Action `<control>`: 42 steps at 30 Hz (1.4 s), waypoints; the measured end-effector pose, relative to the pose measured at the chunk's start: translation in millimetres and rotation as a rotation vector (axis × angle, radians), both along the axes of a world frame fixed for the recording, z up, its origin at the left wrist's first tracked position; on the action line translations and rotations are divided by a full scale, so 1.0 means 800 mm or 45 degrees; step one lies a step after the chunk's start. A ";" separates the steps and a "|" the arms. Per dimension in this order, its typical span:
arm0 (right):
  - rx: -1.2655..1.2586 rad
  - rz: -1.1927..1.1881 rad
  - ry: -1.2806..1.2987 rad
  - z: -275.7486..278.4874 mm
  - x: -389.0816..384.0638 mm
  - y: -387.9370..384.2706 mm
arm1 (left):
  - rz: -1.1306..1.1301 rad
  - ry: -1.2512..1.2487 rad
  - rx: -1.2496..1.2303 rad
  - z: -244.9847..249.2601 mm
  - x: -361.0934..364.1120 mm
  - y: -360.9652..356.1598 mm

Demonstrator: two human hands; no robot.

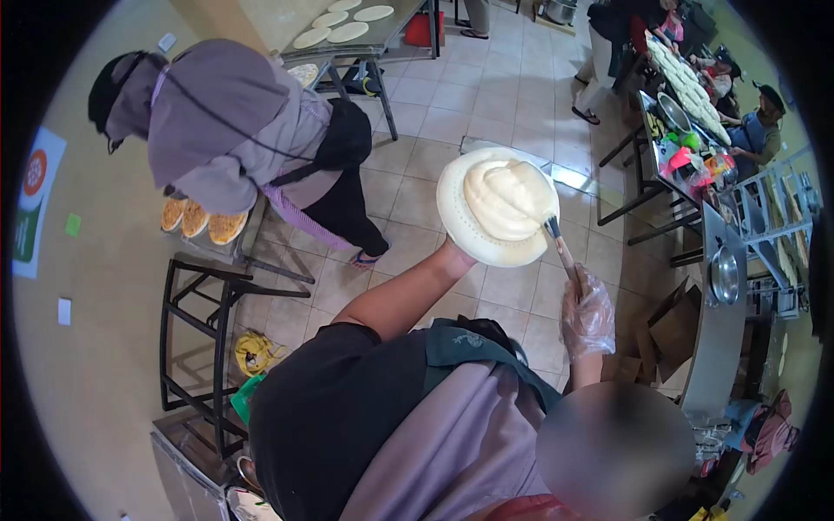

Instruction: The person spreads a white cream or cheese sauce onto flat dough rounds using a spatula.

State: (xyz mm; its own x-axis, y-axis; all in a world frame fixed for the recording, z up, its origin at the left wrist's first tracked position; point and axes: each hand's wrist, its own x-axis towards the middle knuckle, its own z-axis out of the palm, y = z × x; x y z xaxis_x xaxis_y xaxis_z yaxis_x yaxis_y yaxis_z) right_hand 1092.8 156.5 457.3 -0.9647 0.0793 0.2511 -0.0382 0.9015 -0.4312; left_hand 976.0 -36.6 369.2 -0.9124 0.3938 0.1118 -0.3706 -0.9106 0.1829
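My left hand (pixel 462 251) holds a round white plate (pixel 451 208) from beneath its near edge; most of the fingers are hidden under it. A large mound of smooth, pale cream-coloured spread (pixel 504 198) lies on the plate. In a clear plastic glove, my right hand (pixel 587 314) grips a brush (pixel 563 247) by its handle. The dark end of the brush is at the right side of the mound, by the plate's rim.
To the left, a person (pixel 217 113) bends over topped flatbreads (pixel 195 220) by a metal frame stand (pixel 208 339). Dough rounds (pixel 348 32) lie on a table at the back. Right stand a cluttered table (pixel 673 156), a metal counter (pixel 717 339) and cardboard boxes (pixel 669 334).
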 end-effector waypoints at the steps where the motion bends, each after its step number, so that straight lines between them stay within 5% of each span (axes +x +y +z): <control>1: -0.007 -0.001 -0.006 -0.006 -0.019 -0.002 | 0.024 0.008 0.062 0.004 -0.019 -0.005; 7: -0.272 0.276 -0.126 -0.039 -0.201 0.009 | 0.211 0.235 -0.106 -0.007 -0.163 -0.019; 9: -0.618 0.372 -0.391 -0.041 -0.271 0.009 | 0.268 0.288 -0.172 -0.021 -0.215 -0.031; 13: -0.684 0.601 -0.698 -0.031 -0.434 0.000 | 0.509 0.225 -0.263 -0.020 -0.318 -0.061; 16: -1.143 0.573 -1.139 -0.022 -0.533 -0.022 | 0.626 0.140 -0.094 -0.017 -0.376 -0.093; 20: -1.034 0.850 -1.156 -0.020 -0.660 -0.079 | 0.776 0.142 0.173 -0.009 -0.433 -0.132; 26: -0.952 1.095 -1.133 -0.028 -0.807 -0.183 | 1.181 -0.059 0.085 -0.052 -0.548 -0.222; 42: -1.030 1.031 -1.355 0.017 -1.177 -0.438 | 1.180 0.034 0.034 -0.041 -0.893 -0.473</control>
State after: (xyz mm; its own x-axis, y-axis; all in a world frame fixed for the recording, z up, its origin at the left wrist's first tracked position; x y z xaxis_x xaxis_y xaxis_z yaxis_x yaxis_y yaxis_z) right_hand 151.5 -193.7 471.2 -0.5153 -0.7579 -0.4001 0.2462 0.3162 -0.9162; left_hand 261.2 -414.7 336.3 -0.8583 -0.4948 0.1359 0.5117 -0.8450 0.1554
